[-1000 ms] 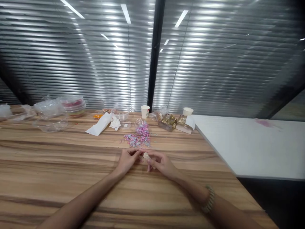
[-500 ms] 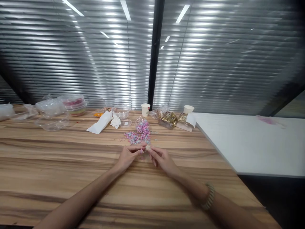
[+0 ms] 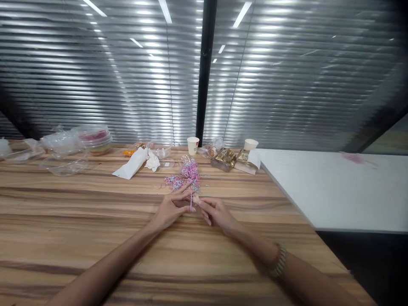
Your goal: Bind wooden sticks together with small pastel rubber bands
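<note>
Between the spread thumb and fingers of my left hand (image 3: 172, 208), a thin pinkish-purple rubber band (image 3: 191, 203) is stretched. My right hand (image 3: 218, 214) pinches a small beige lump (image 3: 195, 198) in its fingertips, right beside the band; its exact kind is too small to tell. Just beyond both hands lies a loose pile of pink, purple and pale blue rubber bands (image 3: 175, 182), partly heaped at a clear plastic container. The left fingertips reach the near edge of the pile in the picture; whether they touch it I cannot tell.
Along the back stand a paper cup (image 3: 193, 145), another paper cup (image 3: 251, 144), gold wrappers (image 3: 224, 159), a white paper sleeve (image 3: 132, 163), a crumpled tissue (image 3: 152, 161) and stacked plastic tubs (image 3: 95, 140). A white table (image 3: 334, 191) adjoins at right; blinds rise behind.
The fingers of my left hand have spread apart, stretching the rubber band upright between them. My right hand still pinches the beige lump. The view has shifted slightly.
</note>
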### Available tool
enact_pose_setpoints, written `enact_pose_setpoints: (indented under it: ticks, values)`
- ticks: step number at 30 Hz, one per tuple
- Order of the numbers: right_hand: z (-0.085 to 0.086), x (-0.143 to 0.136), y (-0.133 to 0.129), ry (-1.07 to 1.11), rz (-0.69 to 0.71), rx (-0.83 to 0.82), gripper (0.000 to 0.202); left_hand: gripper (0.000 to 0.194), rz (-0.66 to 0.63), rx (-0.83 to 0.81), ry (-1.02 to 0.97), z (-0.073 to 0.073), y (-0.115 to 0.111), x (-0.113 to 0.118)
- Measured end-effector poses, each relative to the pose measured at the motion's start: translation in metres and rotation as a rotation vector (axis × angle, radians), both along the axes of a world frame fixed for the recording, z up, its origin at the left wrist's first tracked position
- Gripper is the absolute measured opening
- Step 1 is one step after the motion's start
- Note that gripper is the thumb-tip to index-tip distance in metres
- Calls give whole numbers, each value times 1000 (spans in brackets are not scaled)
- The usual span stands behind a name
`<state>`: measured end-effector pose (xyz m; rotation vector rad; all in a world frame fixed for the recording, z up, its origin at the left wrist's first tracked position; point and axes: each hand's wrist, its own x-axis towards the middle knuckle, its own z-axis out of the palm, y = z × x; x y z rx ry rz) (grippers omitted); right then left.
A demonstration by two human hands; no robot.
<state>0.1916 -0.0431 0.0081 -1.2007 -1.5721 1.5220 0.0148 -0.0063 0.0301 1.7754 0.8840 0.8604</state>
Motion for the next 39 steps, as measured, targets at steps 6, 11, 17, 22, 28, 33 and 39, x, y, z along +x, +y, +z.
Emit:
enact_pose_setpoints:
  ticks: [6, 11, 17, 22, 28, 33, 39]
  values:
    - [8, 1, -2, -96, 100, -20, 72, 42, -60, 104, 8, -5, -2, 0]
    - [13, 8, -4, -221, 219, 15, 77, 38, -98, 118, 22, -7, -6, 0]
    - [10, 8, -6, -354, 152, 185, 75, 31, -89, 241, 94, -10, -3, 0]
    - [8, 1, -7, -298, -62, 251, 71, 27, -40, 282, 174, -7, 1, 1]
    - [0, 1, 2, -174, -263, 225, 69, 28, -8, 427, 239, -5, -2, 3]
    - [-2, 1, 6, -115, -282, 192, 66, 15, -90, 648, 136, 4, -13, 6]
    - [-2, 0, -3, -238, -387, 346, 60, 31, -249, -110, 17, 3, -12, 9]
